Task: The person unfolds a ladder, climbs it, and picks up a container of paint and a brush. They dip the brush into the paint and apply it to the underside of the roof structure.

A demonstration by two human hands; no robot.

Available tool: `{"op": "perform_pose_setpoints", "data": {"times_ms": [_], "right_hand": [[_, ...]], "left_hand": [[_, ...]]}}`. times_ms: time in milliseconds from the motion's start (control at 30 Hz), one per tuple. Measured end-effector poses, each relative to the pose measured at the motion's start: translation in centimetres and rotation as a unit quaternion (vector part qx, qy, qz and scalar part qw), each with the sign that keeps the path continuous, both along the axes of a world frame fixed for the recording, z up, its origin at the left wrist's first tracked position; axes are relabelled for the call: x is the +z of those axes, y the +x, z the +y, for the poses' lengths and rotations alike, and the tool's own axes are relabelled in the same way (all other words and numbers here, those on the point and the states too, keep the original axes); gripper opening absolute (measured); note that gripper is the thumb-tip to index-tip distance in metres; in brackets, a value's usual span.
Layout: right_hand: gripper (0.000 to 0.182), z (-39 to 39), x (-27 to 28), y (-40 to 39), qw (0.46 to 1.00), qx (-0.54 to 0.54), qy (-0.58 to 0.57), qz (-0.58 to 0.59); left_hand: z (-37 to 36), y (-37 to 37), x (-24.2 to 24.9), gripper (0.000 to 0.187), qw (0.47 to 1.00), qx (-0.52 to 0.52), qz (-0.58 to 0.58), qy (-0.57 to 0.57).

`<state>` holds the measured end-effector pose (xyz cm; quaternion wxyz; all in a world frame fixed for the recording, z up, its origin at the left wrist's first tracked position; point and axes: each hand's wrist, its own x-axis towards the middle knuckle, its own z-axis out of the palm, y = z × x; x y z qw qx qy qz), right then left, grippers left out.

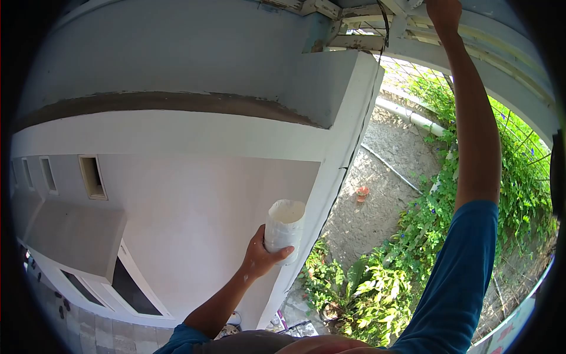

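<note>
A white, translucent plastic container (285, 233) with a cut open top is held upright in my left hand (263, 255), whose fingers wrap round its side. Pale material shows inside its mouth. Far up at the top right, my right hand (443, 15) is closed at the white-painted beams (421, 50); a small pale thing shows at its fingers, but the frame edge cuts it off. My right arm is stretched upward.
A white ledge (194, 133) and wall corner with a dark cable run beside me. Below right lie bare ground, a white pipe (413, 118), green plants (377, 289) and a wire fence. Windows and grey paving show at lower left.
</note>
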<state>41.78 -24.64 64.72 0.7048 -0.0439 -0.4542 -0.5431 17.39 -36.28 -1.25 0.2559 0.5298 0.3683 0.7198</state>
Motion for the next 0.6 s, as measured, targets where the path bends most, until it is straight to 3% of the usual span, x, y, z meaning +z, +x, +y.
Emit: {"op": "perform_pose_setpoints", "data": {"times_ms": [67, 133, 300, 400, 467, 600], "right_hand": [[0.035, 0.4, 0.5, 0.0, 0.999, 0.011, 0.024, 0.022], [0.035, 1.1, 0.5, -0.3, 0.999, 0.018, -0.042, 0.029], [0.033, 2.3, -1.0, -2.0, 0.998, 0.024, -0.064, -0.011], [0.033, 1.2, -1.8, -2.9, 1.0, 0.029, 0.005, 0.007], [0.034, -1.5, -3.1, -2.9, 0.976, 0.187, -0.106, -0.038], [0.035, -1.1, -2.8, -2.6, 0.966, 0.249, -0.045, 0.052]], "left_hand": [[0.0, 0.2, 0.1, 0.074, 1.0, -0.003, -0.004, 0.002], [-0.1, 0.3, 0.1, 0.074, 1.0, 0.001, -0.007, 0.001], [-0.2, 0.0, 0.0, 0.074, 1.0, 0.002, -0.017, 0.007], [-0.4, 0.0, 0.2, 0.075, 1.0, 0.004, -0.008, 0.004], [-0.4, 0.1, 0.2, 0.075, 1.0, 0.007, -0.013, 0.005], [-0.4, 0.5, 0.0, 0.076, 1.0, -0.012, -0.017, 0.007]]}}
